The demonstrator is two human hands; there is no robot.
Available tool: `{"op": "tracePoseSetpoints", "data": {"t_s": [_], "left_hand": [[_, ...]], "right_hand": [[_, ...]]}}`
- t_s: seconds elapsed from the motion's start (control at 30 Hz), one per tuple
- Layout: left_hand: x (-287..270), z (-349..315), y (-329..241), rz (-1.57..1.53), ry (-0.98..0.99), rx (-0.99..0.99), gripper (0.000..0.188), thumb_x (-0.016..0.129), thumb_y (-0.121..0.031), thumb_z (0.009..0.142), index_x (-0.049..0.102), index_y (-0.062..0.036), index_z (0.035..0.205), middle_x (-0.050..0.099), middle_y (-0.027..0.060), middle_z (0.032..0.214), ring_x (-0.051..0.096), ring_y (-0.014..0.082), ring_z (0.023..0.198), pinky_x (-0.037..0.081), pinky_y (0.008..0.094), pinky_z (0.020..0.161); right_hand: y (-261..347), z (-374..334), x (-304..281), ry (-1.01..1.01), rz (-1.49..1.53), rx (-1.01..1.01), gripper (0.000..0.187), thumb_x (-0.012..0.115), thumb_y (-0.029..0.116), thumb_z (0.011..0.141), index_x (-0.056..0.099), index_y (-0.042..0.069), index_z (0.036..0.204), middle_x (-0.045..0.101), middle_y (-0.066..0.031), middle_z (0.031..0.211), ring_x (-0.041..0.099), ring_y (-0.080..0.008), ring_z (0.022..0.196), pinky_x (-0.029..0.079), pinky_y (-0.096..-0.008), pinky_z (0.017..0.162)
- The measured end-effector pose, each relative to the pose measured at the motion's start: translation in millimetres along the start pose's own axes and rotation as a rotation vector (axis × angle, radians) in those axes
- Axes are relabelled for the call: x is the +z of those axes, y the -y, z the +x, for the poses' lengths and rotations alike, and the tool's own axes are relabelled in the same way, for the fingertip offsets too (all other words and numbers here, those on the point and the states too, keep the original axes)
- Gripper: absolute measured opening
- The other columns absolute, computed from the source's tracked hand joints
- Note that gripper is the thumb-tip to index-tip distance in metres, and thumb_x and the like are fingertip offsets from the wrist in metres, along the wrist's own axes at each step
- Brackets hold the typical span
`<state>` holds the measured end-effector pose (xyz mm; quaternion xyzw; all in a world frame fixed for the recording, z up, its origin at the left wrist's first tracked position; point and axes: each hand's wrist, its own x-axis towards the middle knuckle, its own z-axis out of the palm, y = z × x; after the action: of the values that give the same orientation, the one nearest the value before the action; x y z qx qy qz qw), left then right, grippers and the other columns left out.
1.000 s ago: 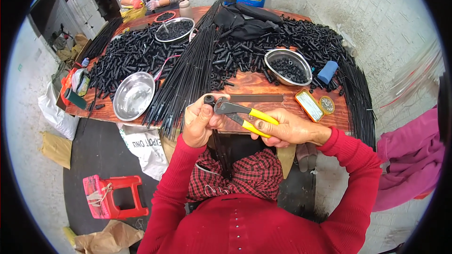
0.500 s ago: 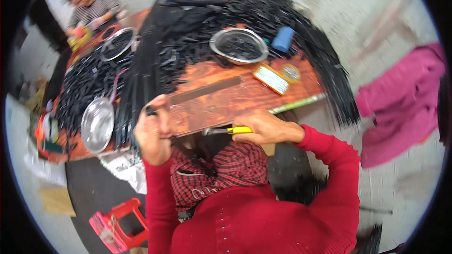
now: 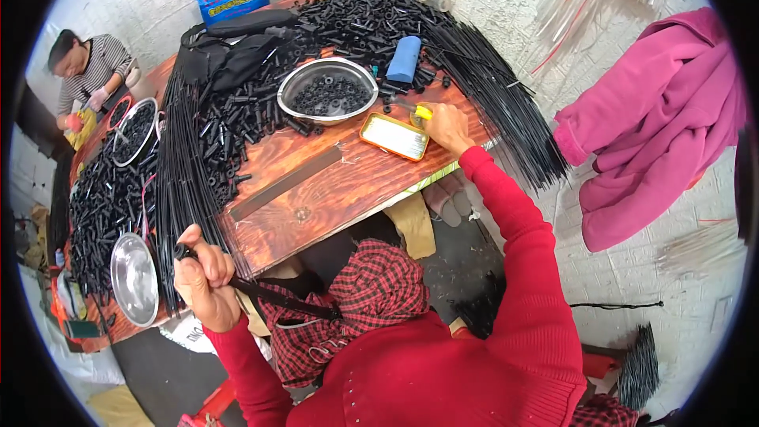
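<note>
In my left hand (image 3: 207, 277), at the table's near left edge, the fingers are curled around a long black stick-like piece (image 3: 285, 298). Its short end pokes out above the fingers, and the rest slants down across my lap toward the checked cloth (image 3: 383, 281). My right hand (image 3: 447, 128) reaches over the table's right side, closed on a yellow-handled tool (image 3: 424, 112) whose metal end points left; its exact kind is unclear. Just below that tool lies an orange-rimmed rectangular tin (image 3: 394, 137) with pale contents. A small round yellowish item beside the tin is partly covered by the tool and hand.
A steel bowl (image 3: 283, 95) of small black parts stands among heaps of black tubes (image 3: 356, 24). Bundles of thin black rods (image 3: 506, 95) hang over the table's right edge. A blue block (image 3: 404, 59) lies near the bowl. A co-worker (image 3: 95, 71) sits at the far left.
My right hand has moved from the table's near edge up and right, carrying the yellow-handled tool to beside the tin. My left hand has lowered with the black piece. The view has shifted.
</note>
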<state>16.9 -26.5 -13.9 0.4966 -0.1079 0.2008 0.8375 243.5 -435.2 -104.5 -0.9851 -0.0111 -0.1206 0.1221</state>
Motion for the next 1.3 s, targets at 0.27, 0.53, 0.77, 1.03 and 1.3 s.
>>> {"op": "tracePoseSetpoints", "data": {"t_s": [0.27, 0.53, 0.77, 1.03, 1.3], "left_hand": [[6.2, 10.0, 12.6, -0.004, 0.042, -0.025, 0.046, 0.051, -0.03, 0.097, 0.039, 0.0046, 0.125, 0.036, -0.0033, 0.069, 0.028, 0.0034, 0.053, 0.024, 0.0181, 0.047], [5.5, 12.2, 7.2, -0.019, 0.027, -0.043, 0.043, 0.051, -0.032, 0.097, 0.041, 0.0025, 0.12, 0.033, -0.0053, 0.066, 0.027, 0.0034, 0.053, 0.023, 0.0192, 0.046], [9.8, 6.6, 3.7, 0.07, -0.058, -0.068, 0.041, 0.053, -0.033, 0.096, 0.048, 0.0032, 0.113, 0.037, -0.0025, 0.064, 0.032, 0.0055, 0.05, 0.029, 0.0221, 0.048], [4.9, 2.2, 1.1, 0.031, -0.033, -0.062, 0.042, 0.053, -0.032, 0.095, 0.051, 0.0041, 0.117, 0.041, -0.0016, 0.068, 0.035, 0.006, 0.056, 0.03, 0.0208, 0.051], [11.7, 6.4, 2.4, 0.032, 0.042, -0.066, 0.042, 0.052, -0.032, 0.096, 0.051, 0.0032, 0.119, 0.042, -0.0029, 0.068, 0.035, 0.0046, 0.058, 0.027, 0.019, 0.052]], "right_hand": [[-32.5, 24.8, 13.5, 0.062, -0.197, -0.03, 0.022, 0.061, 0.024, 0.079, 0.072, 0.013, 0.095, 0.068, -0.0179, 0.081, 0.066, -0.0345, 0.076, 0.052, -0.0456, 0.067], [-29.0, 34.3, 33.4, -0.082, -0.131, -0.153, 0.017, 0.06, 0.022, 0.076, 0.069, 0.009, 0.082, 0.067, -0.0179, 0.076, 0.066, -0.0362, 0.071, 0.052, -0.0468, 0.062], [-20.2, 23.4, 13.3, -0.025, -0.022, -0.094, 0.025, 0.062, 0.032, 0.078, 0.069, 0.013, 0.093, 0.067, -0.0172, 0.086, 0.064, -0.0376, 0.079, 0.05, -0.0485, 0.066], [-20.3, 19.6, 9.2, -0.076, -0.023, 0.025, 0.024, 0.065, 0.027, 0.079, 0.068, 0.006, 0.09, 0.067, -0.0187, 0.083, 0.066, -0.0363, 0.078, 0.049, -0.0479, 0.066], [155.2, -36.5, -70.8, 0.462, 1.285, 0.033, 0.01, 0.063, 0.017, 0.084, 0.061, 0.007, 0.082, 0.049, 0.0071, 0.065, 0.038, -0.0007, 0.052, 0.027, -0.0175, 0.046]]}}
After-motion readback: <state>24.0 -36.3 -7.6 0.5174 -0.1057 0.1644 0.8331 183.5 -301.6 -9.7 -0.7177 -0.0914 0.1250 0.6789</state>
